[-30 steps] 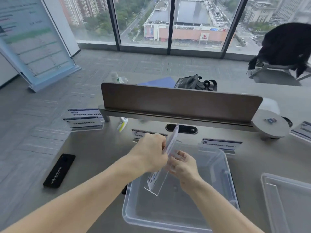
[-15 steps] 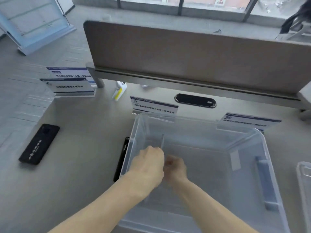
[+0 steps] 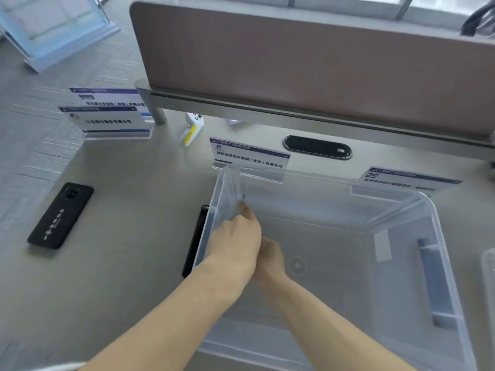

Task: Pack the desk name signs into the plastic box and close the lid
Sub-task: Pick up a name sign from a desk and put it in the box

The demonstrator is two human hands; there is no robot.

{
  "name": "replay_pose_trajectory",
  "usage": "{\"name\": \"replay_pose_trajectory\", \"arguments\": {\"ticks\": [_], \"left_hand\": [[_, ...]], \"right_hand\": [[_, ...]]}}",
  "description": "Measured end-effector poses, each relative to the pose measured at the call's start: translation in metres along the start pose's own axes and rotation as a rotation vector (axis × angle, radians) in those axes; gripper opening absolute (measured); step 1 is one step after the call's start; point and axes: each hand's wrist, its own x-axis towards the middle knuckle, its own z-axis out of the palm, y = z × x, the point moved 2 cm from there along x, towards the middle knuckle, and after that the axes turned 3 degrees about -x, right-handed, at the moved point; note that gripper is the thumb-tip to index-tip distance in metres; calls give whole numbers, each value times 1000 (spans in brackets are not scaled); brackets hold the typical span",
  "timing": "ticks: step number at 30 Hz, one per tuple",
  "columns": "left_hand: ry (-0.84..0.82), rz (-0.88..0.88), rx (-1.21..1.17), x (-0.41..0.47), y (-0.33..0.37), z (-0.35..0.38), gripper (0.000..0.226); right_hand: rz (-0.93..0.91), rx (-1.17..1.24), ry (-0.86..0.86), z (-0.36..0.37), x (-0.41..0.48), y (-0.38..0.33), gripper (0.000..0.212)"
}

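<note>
Desk name signs, clear acrylic with white-and-blue cards: one, a second ago held upright above the clear plastic box (image 3: 439, 236), has now gone down inside, against its left wall; barely discernible. First sign judged nearly placed.
Left hand (image 3: 235, 245): fingers curled at that wall, apparently pinching the sign's edge.
Right hand (image 3: 270, 259): tucked behind the left; grip cannot be told.
Remaining signs: two (image 3: 107, 121) at the desk's far-left edge, one (image 3: 249, 156) touching the box's far rim, another (image 3: 407, 179) at its far-right corner.
Lid (image 3: 488, 285): right edge, off.
Black phone (image 3: 60, 215): left, clear of the work.
</note>
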Motion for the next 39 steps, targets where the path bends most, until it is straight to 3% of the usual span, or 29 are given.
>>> {"name": "replay_pose_trajectory", "arguments": {"ticks": [2,11,14,16,20,23,28,34,39], "left_hand": [[32,7,55,0,1,3,82],[59,11,139,-6,1,0,84],[171,45,58,-23,0,-25,73],[342,109,-84,-37,0,-56,50],[537,340,-557,-63,6,-123,38],[628,481,-782,-83,30,-184,31],[695,701,-863,-121,104,-282,32],[883,880,-901,-165,201,-348,24],[799,951,-1076,-180,310,-359,24]], "right_hand": [[7,28,-47,0,-2,0,37],[-12,97,-148,-2,-13,-4,5],[-100,133,-56,-14,-23,-13,45],[-212,145,30,-41,-42,-35,52],[-398,182,129,-118,-101,-94,40],[-538,189,212,-188,-149,-138,36],[-679,248,409,-314,-216,-172,28],[-699,343,626,-453,-267,-145,11],[-694,353,807,-558,-294,-101,19]]}}
